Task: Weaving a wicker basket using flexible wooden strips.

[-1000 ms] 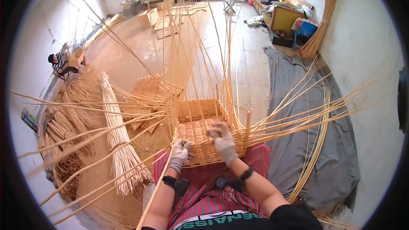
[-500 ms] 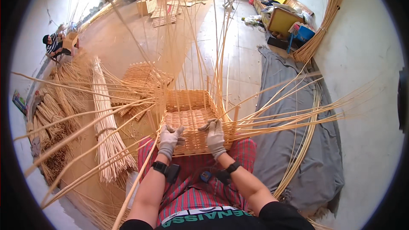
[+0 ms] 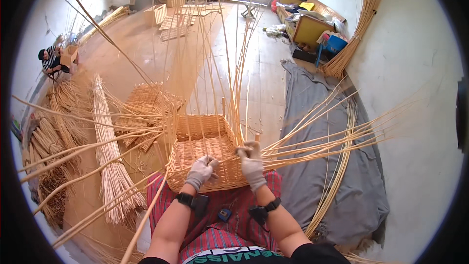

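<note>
A half-woven, box-shaped wicker basket (image 3: 199, 150) rests at my lap, with long rods standing up and fanning out from its rim. My left hand (image 3: 202, 171), in a pale glove, is closed at the front rim, its fingers curled round a thin wicker rod. At the right front corner my right hand (image 3: 252, 164), gloved too, is closed on a wicker rod beside the ones that fan out to the right. Its fingertips partly hide what they grip. A striped red cloth (image 3: 161, 205) covers my lap, and a blue tape measure (image 3: 224, 214) lies on it.
Bundles of pale rods (image 3: 108, 151) lie at left, beside woven panels (image 3: 141, 100). A grey cloth (image 3: 312, 181) with loose rods on it spreads at right. A tall rod bundle (image 3: 359, 29) leans on the wall. A seated person (image 3: 50, 62) holds a box far left.
My right hand has moved from the front rim to the right corner and risen slightly. The left hand has shifted along the front rim toward the middle. The whole view has swung somewhat.
</note>
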`<state>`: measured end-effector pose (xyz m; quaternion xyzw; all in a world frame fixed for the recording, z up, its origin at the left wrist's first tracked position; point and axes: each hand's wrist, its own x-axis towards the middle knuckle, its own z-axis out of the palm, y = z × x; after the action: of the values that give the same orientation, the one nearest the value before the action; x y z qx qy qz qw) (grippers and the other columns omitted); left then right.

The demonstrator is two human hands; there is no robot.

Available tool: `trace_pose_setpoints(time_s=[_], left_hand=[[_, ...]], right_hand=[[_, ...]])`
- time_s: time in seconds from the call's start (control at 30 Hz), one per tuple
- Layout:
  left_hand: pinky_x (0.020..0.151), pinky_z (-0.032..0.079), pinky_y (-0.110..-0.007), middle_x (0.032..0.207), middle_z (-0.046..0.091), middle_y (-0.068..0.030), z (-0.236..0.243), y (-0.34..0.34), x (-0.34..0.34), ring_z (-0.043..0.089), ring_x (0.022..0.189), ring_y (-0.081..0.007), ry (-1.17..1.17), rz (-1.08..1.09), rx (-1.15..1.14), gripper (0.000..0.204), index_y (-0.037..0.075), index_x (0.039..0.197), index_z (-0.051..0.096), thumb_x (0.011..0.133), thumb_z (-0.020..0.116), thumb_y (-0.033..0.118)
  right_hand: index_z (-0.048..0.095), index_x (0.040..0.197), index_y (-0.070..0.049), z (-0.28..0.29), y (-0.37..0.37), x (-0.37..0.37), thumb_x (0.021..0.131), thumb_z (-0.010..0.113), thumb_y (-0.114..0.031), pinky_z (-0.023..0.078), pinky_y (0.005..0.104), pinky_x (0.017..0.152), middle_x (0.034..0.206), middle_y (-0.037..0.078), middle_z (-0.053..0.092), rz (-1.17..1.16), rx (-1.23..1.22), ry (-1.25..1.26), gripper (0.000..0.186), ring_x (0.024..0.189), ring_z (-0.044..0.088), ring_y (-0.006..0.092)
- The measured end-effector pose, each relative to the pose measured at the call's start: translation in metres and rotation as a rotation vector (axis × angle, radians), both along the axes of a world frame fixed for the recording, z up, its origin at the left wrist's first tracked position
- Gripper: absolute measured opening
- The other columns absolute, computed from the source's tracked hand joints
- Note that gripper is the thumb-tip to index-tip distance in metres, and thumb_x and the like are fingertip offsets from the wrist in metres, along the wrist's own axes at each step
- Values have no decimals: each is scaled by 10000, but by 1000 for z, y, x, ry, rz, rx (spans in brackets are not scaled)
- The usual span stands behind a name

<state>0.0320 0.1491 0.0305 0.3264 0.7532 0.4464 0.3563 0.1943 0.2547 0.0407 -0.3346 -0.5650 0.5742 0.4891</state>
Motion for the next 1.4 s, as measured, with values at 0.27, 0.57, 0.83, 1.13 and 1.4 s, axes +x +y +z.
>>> trace_pose_setpoints(time_s=[0.27,0.57,0.83,1.13,1.4], left_hand=[[460,532,-326,686,653,-74,24,2,3,667,501,-178,-181,85,-107,313,18,985,648,984,634,330],[650,585,-382,1249,599,-182,38,7,43,719,829,-336,565,49,260,589,137,1376,472,855,743,178],[671,586,-475,1358,464,-225,21,38,87,706,770,-370,736,-405,-172,803,347,1568,250,896,569,43],[739,591,-348,1333,530,-172,18,-20,49,706,883,-260,480,-349,387,507,174,1398,519,915,639,81],[625,521,-227,799,666,-47,16,-155,-65,622,661,-115,51,558,574,152,11,988,673,942,717,150]], right_hand=[[491,1314,-76,39,32,-28,1004,501,-48,590,323,780,1210,149,656,51,404,-142,312,781,693,231],[579,1038,-28,26,28,67,930,673,-60,529,320,737,865,47,649,-173,104,-176,147,783,653,160],[607,1135,-40,85,77,28,777,729,-60,490,440,956,1046,199,690,-510,941,-797,379,893,687,344],[694,941,-102,-6,61,57,929,587,-243,486,447,687,769,116,656,-463,853,-1490,178,741,628,289],[699,1114,-129,25,-123,-29,918,676,-147,544,362,900,1013,93,708,510,311,-412,198,980,681,274]])
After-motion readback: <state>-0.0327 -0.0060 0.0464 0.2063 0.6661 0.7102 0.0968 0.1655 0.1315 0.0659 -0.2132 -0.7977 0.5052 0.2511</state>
